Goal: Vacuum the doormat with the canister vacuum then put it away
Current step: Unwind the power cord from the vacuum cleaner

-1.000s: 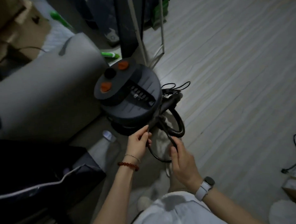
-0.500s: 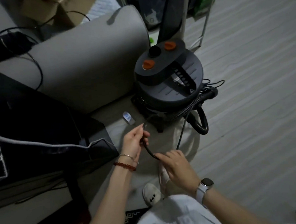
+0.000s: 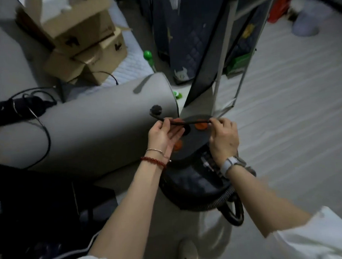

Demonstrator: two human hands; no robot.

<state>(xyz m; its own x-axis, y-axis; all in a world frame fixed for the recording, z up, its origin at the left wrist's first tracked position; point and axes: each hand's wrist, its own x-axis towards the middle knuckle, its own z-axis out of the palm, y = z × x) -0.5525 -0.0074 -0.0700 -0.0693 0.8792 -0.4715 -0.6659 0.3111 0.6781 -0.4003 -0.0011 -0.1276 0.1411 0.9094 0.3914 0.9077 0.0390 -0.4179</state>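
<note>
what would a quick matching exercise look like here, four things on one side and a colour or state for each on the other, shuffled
Things:
1. power cord
2. round buttons on the canister vacuum
3. ribbed hose
4. cardboard boxes

Colour or state:
A. orange
B. stacked at the upper left of the view
C. stretched between the left hand and the right hand
D. curving round the base of the vacuum

Pairs: 1-C, 2-A, 3-D, 4-B
</note>
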